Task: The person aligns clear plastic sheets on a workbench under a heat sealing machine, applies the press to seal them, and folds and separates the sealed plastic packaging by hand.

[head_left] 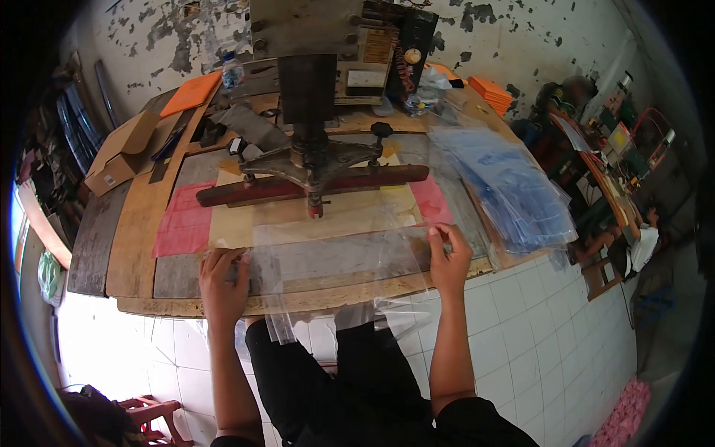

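Observation:
A clear plastic sheet [342, 257] lies across the front of the worktable, under the press, and its lower folds hang over the table edge above my lap. My left hand [223, 287] is closed at the sheet's left side, thumb and fingers pinched near its upper corner. At the right corner my right hand [450, 257] pinches the sheet's edge between thumb and fingertips. Just beyond the sheet is the long dark-red press bar [357, 180], held by a metal bracket [309, 160]. Beneath the bar lies a yellowish sheet [287, 216] with pink pieces at both ends.
A pile of clear bluish plastic sheets [514, 194] lies on the table's right. A cardboard box [123, 153], orange stacks [489, 94] and a plastic bottle [232, 71] sit farther back. The machine column [307, 89] rises centrally. Another person sits at the right.

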`<state>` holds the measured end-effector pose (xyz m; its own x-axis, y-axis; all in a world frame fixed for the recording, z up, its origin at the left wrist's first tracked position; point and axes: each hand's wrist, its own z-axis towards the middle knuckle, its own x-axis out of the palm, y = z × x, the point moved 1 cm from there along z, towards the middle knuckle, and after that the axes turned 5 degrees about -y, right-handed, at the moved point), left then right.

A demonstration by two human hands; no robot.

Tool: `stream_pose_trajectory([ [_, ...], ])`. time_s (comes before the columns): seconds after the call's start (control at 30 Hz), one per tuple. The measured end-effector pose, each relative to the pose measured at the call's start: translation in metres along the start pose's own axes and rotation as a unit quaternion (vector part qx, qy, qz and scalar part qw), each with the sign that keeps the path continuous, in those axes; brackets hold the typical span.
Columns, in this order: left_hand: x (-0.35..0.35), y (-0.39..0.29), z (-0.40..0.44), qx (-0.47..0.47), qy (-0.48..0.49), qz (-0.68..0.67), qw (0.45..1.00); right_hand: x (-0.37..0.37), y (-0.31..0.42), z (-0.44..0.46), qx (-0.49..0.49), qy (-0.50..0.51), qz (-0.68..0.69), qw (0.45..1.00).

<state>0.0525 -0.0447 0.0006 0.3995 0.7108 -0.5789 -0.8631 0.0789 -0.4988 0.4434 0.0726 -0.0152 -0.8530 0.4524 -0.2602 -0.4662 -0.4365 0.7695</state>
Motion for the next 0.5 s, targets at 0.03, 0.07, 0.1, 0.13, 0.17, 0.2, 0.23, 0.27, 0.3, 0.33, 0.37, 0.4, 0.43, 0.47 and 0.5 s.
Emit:
stream_pose_trajectory([
  [0.03, 0.0001, -0.0001, 0.0, 0.0, -0.001, 0.001, 1.0, 0.0006, 0.0031, 0.0004, -0.015, -0.011, 0.0, 1.0],
  [0.07, 0.0003, -0.0002, 0.0, 0.001, -0.001, 0.0, 1.0, 0.0006, 0.0049, 0.0011, -0.029, -0.023, -0.001, 0.999],
  [0.1, 0.0003, 0.0, -0.0006, -0.001, -0.003, 0.003, 1.0, 0.0001, 0.0042, 0.0014, -0.029, -0.024, -0.001, 0.999],
  [0.13, 0.0003, 0.0003, -0.0008, -0.002, -0.006, 0.006, 1.0, -0.0002, 0.0029, 0.0015, -0.033, -0.017, -0.001, 0.999],
  [0.17, 0.0002, 0.0003, -0.0007, -0.001, -0.005, 0.006, 1.0, -0.0004, 0.0021, 0.0016, -0.037, -0.011, 0.0, 0.999],
  [0.2, 0.0, 0.0003, -0.0007, 0.001, -0.003, 0.007, 1.0, -0.0007, 0.0019, 0.0018, -0.037, -0.011, -0.001, 0.999],
  [0.23, 0.0, 0.0004, -0.0006, 0.002, -0.001, 0.007, 1.0, -0.0007, 0.0018, 0.0022, -0.043, -0.008, -0.001, 0.999],
  [0.27, 0.0, 0.0006, -0.0007, 0.003, 0.0, 0.007, 1.0, -0.0007, 0.0017, 0.0023, -0.049, -0.005, -0.001, 0.999],
  [0.3, 0.0003, 0.0009, -0.0006, 0.004, -0.001, 0.011, 1.0, -0.0008, 0.0007, 0.0019, -0.049, -0.005, -0.001, 0.999],
  [0.33, 0.0005, 0.0012, -0.0006, 0.006, -0.001, 0.015, 1.0, -0.0007, -0.0009, 0.0014, -0.04, -0.001, 0.002, 0.999],
  [0.37, 0.001, 0.0018, -0.0004, 0.007, -0.001, 0.013, 1.0, -0.0009, -0.0027, 0.0015, -0.032, 0.002, 0.005, 0.999],
  [0.4, 0.0014, 0.0025, -0.0008, 0.01, -0.003, 0.012, 1.0, -0.0012, -0.0037, 0.0016, -0.032, 0.0, 0.003, 0.999],
  [0.43, 0.0023, 0.0031, -0.0008, 0.014, -0.006, 0.011, 1.0, -0.0009, -0.0039, 0.0019, -0.038, -0.001, 0.001, 0.999],
  [0.47, 0.0026, 0.0036, -0.0007, 0.015, -0.005, 0.008, 1.0, -0.0011, -0.0041, 0.0018, -0.043, -0.002, -0.001, 0.999],
  [0.5, 0.0019, 0.004, -0.0005, 0.02, -0.001, 0.015, 1.0, -0.0016, -0.0035, 0.002, -0.044, -0.004, -0.003, 0.999],
])
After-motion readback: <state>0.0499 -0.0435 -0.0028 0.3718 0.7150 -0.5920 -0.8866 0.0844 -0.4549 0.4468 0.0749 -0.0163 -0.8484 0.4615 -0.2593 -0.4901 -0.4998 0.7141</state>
